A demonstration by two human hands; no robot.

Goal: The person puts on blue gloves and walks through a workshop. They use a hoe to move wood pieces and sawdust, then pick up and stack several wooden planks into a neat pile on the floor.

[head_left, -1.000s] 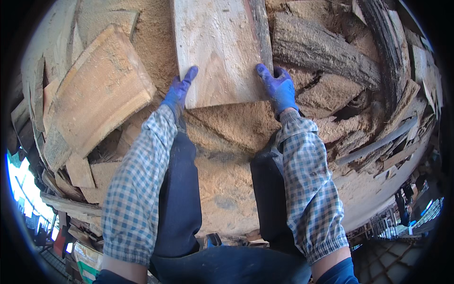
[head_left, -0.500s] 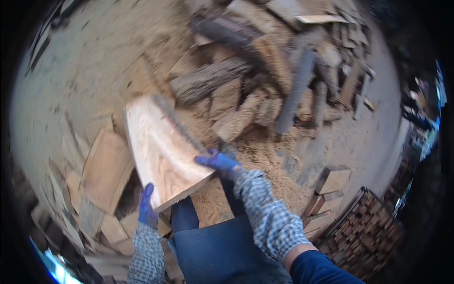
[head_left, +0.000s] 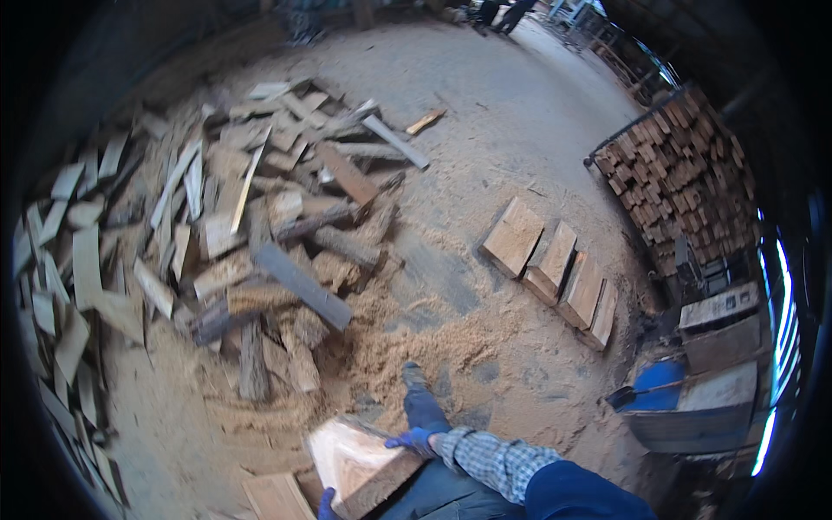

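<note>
A thick, pale wood slab (head_left: 357, 464) with a strip of bark along its edge is held low in front of my legs. On its right edge my right hand (head_left: 414, 440), in a blue-purple glove, is closed over the bark side. Only part of my left hand (head_left: 327, 505), gloved alike, shows at the bottom of the view, gripping the slab's lower left edge. Another flat board (head_left: 276, 497) lies on the ground just left of the slab.
A heap of split logs and offcuts (head_left: 286, 251) spreads over the left, with sawdust (head_left: 433, 347) around it. Several thick blocks (head_left: 516, 238) lie in a row to the right. Beyond stand a stack of cut lumber (head_left: 685, 173) and a bin with blue inside (head_left: 659, 386).
My view has swung right, bringing the block row and lumber stack further in. The slab, still in both hands, now sits lower in the picture. One foot now shows on the sawdust.
</note>
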